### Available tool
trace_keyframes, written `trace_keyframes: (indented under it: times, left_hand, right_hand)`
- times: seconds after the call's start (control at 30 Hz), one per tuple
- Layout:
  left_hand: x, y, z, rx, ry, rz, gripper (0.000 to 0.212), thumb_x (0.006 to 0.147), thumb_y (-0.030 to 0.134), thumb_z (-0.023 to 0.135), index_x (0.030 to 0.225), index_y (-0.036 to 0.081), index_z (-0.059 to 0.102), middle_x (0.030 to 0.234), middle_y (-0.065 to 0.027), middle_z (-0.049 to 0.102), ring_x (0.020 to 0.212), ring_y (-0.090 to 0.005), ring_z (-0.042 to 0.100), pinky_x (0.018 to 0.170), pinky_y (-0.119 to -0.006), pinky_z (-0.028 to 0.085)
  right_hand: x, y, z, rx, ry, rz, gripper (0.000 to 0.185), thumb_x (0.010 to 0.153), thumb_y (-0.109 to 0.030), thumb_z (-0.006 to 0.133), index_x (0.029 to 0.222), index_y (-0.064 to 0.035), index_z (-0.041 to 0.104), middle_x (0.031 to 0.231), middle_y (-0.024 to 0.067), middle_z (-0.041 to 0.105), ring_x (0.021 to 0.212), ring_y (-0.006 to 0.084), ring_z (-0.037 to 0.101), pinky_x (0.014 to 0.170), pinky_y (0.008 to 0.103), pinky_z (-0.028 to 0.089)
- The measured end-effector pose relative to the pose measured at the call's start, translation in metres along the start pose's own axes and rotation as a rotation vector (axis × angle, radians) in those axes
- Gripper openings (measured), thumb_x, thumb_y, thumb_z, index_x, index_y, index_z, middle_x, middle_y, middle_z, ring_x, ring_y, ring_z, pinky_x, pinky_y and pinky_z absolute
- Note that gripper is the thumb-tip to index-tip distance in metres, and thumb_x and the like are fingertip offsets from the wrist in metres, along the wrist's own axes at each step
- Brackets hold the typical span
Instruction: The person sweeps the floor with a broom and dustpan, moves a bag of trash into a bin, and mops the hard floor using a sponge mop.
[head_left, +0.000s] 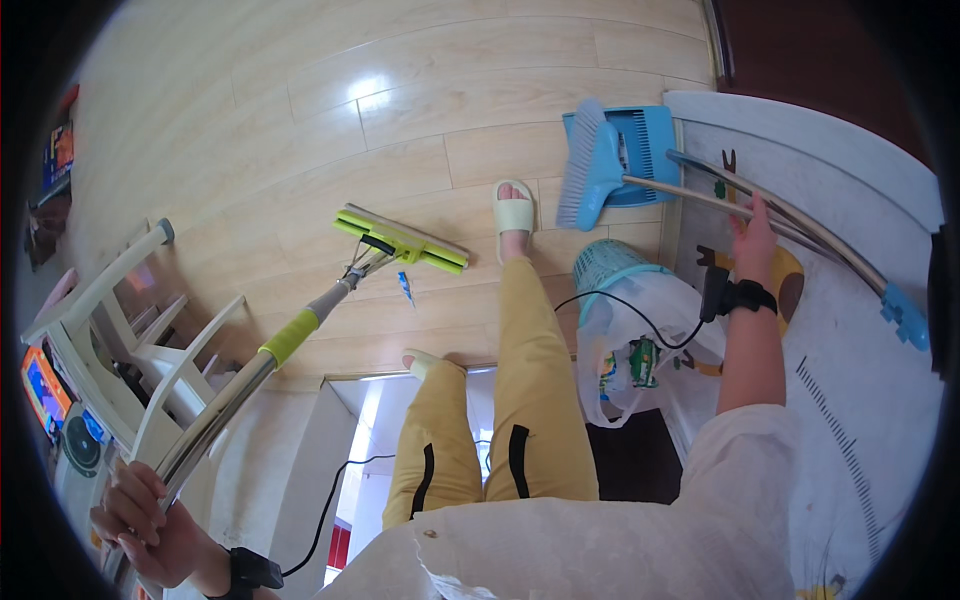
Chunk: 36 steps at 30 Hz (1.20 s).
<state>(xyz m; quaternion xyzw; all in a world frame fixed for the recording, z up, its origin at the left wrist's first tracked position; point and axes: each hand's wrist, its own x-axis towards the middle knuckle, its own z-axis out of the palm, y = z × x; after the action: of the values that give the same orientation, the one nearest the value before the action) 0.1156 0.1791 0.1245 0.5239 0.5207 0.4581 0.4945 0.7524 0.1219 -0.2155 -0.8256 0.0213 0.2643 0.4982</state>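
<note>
My left hand (146, 521) is closed around the metal pole of a lime-green sponge mop (405, 244). The mop's head is down on the floor, and its pole slants back to the lower left. On the right, my right hand (754, 236) has its fingers around the thin handle of a blue broom (600, 172). The broom's bristles point left, and its head overlaps a blue dustpan (651, 127). The dustpan's long handle (832, 232) runs beside the broom's, against the wall. Part of the broom's handle is hidden behind my fingers.
A teal wastebasket (611, 259) with a white plastic bag (660, 300) stands below my right hand. A small blue object (406, 289) lies on the wood-look floor (300, 150) near the mop. White chairs (150, 337) are at left. A black cable (637, 307) crosses the basket.
</note>
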Motion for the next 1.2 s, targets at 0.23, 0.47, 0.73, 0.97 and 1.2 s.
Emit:
trace_keyframes:
  times: [0.23, 0.47, 0.73, 0.97, 1.2]
  left_hand:
    - [-0.005, -0.001, 0.002, -0.065, 0.107, -0.010, 0.025, 0.079, 0.016, 0.051, 0.066, 0.014, 0.029, 0.054, 0.0015, 0.030, 0.059, -0.0110, 0.030, 0.066, -0.030, 0.027]
    - [-0.011, 0.003, -0.005, -0.022, 0.111, -0.022, 0.024, 0.079, 0.018, 0.052, 0.066, 0.015, 0.032, 0.052, 0.0026, 0.032, 0.057, -0.0105, 0.030, 0.064, -0.029, 0.027]
    - [-0.043, -0.005, -0.024, 0.037, 0.162, 0.013, 0.029, 0.080, 0.023, 0.056, 0.064, 0.016, 0.033, 0.050, 0.0034, 0.035, 0.051, -0.0106, 0.035, 0.054, -0.028, 0.029]
    - [-0.155, -0.006, -0.064, -0.051, 0.240, 0.110, 0.035, 0.077, 0.023, 0.063, 0.062, 0.010, 0.033, 0.047, -0.0019, 0.041, 0.043, -0.0162, 0.040, 0.047, -0.033, 0.041]
    - [-0.281, -0.014, -0.117, -0.051, -0.005, 0.083, 0.028, 0.072, 0.018, 0.068, 0.061, 0.008, 0.044, 0.058, -0.0051, 0.049, 0.060, -0.0220, 0.051, 0.079, -0.044, 0.039]
  right_hand:
    - [-0.026, 0.002, 0.007, 0.056, -0.001, 0.056, 0.026, 0.072, -0.018, 0.069, 0.090, -0.0144, 0.051, 0.091, 0.0007, 0.052, 0.084, 0.0129, 0.048, 0.058, 0.0313, 0.046]
    - [-0.027, 0.017, 0.005, -0.040, -0.068, 0.062, 0.032, 0.073, -0.018, 0.068, 0.097, -0.0125, 0.048, 0.091, 0.0003, 0.050, 0.082, 0.0131, 0.046, 0.062, 0.0340, 0.046]
    - [-0.030, 0.100, -0.036, -0.291, -0.349, 0.297, 0.009, 0.076, -0.015, 0.057, 0.083, -0.0106, 0.053, 0.078, 0.0042, 0.053, 0.078, 0.0165, 0.050, 0.066, 0.0370, 0.045]
    - [-0.439, 0.142, 0.059, -0.161, -1.405, 1.028, 0.034, 0.083, -0.029, 0.053, 0.107, -0.0077, 0.044, 0.100, 0.0116, 0.054, 0.094, 0.0252, 0.054, 0.079, 0.0446, 0.045]
    - [-0.669, 0.176, 0.097, -0.139, -0.812, 1.112, 0.020, 0.076, -0.016, 0.058, 0.084, -0.0067, 0.042, 0.061, 0.0066, 0.046, 0.049, 0.0195, 0.046, 0.047, 0.0339, 0.045]
